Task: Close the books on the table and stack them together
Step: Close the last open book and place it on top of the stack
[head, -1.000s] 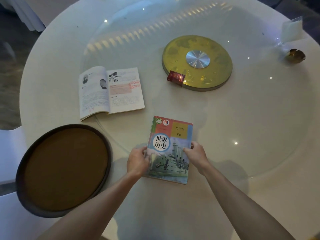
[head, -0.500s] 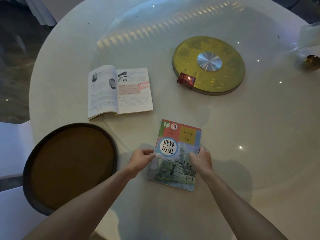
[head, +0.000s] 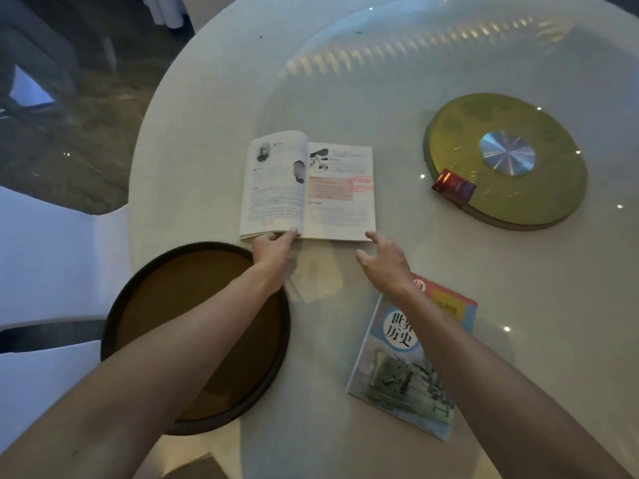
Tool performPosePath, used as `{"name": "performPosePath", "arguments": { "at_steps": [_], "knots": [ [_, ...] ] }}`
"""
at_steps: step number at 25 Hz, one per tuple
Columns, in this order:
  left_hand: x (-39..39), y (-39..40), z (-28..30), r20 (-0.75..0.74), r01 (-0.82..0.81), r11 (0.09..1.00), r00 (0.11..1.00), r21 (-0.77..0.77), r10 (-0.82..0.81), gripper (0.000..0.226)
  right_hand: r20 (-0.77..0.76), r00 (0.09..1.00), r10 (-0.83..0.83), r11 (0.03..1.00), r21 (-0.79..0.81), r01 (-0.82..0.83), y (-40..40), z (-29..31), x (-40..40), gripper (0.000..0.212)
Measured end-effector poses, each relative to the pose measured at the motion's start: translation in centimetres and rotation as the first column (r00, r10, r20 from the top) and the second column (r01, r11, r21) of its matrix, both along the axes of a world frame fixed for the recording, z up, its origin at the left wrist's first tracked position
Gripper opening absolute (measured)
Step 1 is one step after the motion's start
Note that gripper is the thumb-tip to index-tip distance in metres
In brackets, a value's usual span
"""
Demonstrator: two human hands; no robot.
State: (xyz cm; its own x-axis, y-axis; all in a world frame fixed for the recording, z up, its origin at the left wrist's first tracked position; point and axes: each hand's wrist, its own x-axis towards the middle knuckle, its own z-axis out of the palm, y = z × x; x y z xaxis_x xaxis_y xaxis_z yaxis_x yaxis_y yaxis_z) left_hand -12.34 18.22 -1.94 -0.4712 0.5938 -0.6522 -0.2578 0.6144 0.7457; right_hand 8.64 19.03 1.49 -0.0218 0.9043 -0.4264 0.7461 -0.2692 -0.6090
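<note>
Reaching forward over the round table [head: 193, 140], both hands are at the near edge of the open book [head: 307, 188], which lies flat with its pages up, just beyond the dark round tray [head: 114, 326]. The left hand [head: 273, 248] has its fingertips touching the bottom edge of the left page near the spine; whether they have pinched any pages I cannot tell. The right hand [head: 383, 259] hovers with fingers spread apart and empty, its index tip just at the book's lower right corner. The closed book [head: 411, 361], cover up, lies nearer the person and to the right, partly under the right forearm, well apart from the open one.

Judging by this, 1 of the 2 books is already shut and the step in hand is closing the second. The next move likely calls for lifting 1 half and folding it over the spine while the other hand steadies the opposite half, then carrying 1 shut book onto the other. A yellow disc [head: 518, 133] with a small red box [head: 453, 184] at its rim sits far right, out of the way.
</note>
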Motion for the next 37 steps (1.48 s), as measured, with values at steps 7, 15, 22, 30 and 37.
{"name": "performPosePath", "arguments": {
  "at_steps": [7, 15, 22, 30, 37],
  "knots": [
    [-1.8, 2.2, -0.8, 0.376, -0.380, 0.923, 0.847, -0.068, 0.376, 0.025, 0.230, 0.932, 0.280, 0.955, -0.162, -0.247, 3.5, -3.2, -2.2, 0.072],
    [-0.6, 1.3, 0.2, -0.158, 0.158, 0.961, 0.980, 0.227, -0.124, 0.030, 0.350, 0.869, 0.350, 0.937, -0.107, -0.333, 0.5, -4.3, -2.1, 0.059],
    [0.4, -1.2, -0.2, -0.485, 0.566, 0.815, 0.750, 0.121, -0.449, 0.027, 0.105, 0.986, 0.128, 0.992, -0.002, -0.129, -1.6, -3.2, -1.1, 0.040],
    [1.3, 0.0, -1.1, -0.645, 0.785, 0.581, 0.334, -0.213, -0.687, 0.033, -0.112, 0.914, -0.390, 0.911, -0.188, 0.366, 2.6, -3.4, 0.9, 0.047],
    [-0.1, 1.6, -1.8, -0.521, 0.543, 0.820, 0.655, -0.180, -0.548, 0.066, -0.170, 0.905, -0.391, 0.901, -0.270, 0.338, 3.3, -3.6, -0.7, 0.055]
  ]
}}
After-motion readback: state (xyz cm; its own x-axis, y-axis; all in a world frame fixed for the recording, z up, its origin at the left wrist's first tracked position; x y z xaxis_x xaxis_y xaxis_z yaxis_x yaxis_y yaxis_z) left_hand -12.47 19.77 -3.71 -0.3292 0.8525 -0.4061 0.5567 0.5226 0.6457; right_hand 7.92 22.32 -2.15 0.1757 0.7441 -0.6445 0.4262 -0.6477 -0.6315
